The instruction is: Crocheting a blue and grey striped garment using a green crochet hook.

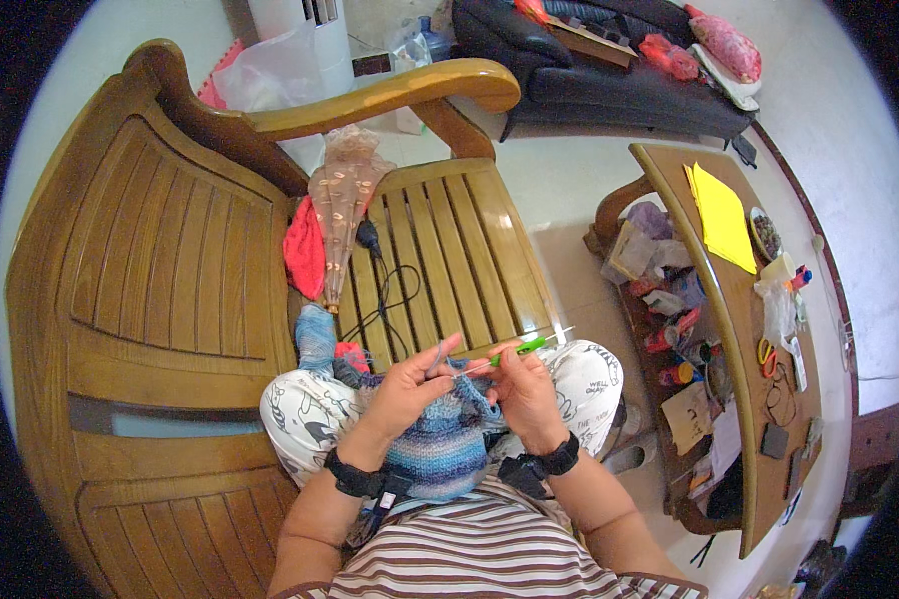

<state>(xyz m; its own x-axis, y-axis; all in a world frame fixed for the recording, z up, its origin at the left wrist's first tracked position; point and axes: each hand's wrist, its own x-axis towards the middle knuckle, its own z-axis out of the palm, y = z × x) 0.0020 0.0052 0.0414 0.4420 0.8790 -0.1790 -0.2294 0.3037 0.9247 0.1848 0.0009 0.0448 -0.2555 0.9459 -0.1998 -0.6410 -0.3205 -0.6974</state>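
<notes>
A striped piece of blue, white and grey knitwork lies in my lap, its top edge gathered between both hands. My left hand pinches the edge of the knitwork, with yarn running up over its raised index finger. My right hand is closed around a crochet hook with a green handle and thin metal shaft. The hook's tip reaches across to the stitches beside my left fingers; the exact loop is too small to make out. A ball of blue yarn rests on the bench by my left knee.
On the wooden bench lie a brown patterned bag, a red cloth and a black cable. To the right, a wooden table holds yellow sheets and orange-handled scissors. A dark sofa stands beyond.
</notes>
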